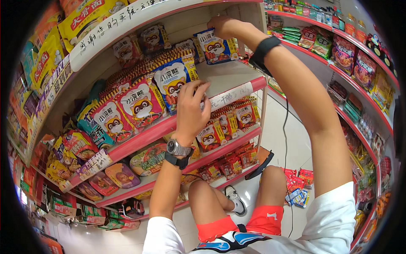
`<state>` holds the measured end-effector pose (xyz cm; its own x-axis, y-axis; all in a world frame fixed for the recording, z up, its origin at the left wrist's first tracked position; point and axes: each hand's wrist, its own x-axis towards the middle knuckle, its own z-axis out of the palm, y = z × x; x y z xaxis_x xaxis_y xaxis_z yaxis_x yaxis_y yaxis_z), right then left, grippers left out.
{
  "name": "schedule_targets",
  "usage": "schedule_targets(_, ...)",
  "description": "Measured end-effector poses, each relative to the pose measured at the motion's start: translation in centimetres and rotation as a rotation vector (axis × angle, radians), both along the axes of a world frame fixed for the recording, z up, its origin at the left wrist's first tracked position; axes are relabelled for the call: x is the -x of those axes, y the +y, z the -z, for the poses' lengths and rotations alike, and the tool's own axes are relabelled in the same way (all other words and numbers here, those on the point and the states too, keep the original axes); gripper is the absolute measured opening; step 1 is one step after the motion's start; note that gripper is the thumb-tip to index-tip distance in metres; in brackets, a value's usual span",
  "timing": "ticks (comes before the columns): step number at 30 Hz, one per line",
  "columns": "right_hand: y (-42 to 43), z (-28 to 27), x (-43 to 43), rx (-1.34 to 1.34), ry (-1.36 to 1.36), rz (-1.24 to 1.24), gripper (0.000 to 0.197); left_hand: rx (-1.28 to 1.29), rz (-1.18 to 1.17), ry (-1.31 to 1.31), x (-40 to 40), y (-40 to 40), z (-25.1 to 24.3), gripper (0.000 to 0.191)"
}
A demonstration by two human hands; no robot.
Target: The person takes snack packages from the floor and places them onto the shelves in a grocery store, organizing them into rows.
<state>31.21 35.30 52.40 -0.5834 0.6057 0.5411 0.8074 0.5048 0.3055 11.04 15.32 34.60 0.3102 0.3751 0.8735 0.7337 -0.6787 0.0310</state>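
Note:
My right hand (223, 27) reaches to the back right of the upper snack shelf (228, 68). Its fingers are curled over the top corner of a blue snack packet (217, 49) with a cartoon raccoon; the fingertips are partly hidden. My left hand (193, 106) is at the shelf's front edge, fingers apart, against the right side of another blue raccoon packet (171, 84). Left of that packet stand red raccoon packets (141, 104) in rows, with a teal packet (95, 125) at their end. More packets (155, 38) lean at the back.
Lower shelves hold red packets (211, 136) and bowl noodles (147, 158). Large yellow noodle bags (85, 20) stand above. Loose packets (296, 187) lie on the floor by my knee. A black cable (285, 127) hangs beside my right arm. Another stocked shelf (349, 66) curves along the right.

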Motion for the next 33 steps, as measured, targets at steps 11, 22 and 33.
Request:
schedule_targets(11,11.0,4.8,8.5,-0.002,0.2,-0.046,0.039,0.018,-0.011,-0.016,0.0,0.0,0.1,0.031)
schedule_targets(22,6.0,6.1,4.3,0.348,-0.207,0.228,0.035,0.009,-0.017,-0.02,0.0,0.2,0.5,0.029)
schedule_targets(33,5.8,9.7,8.2,0.387,-0.194,0.109,0.041,-0.007,-0.033,-0.012,0.2,0.6,0.8,0.022)
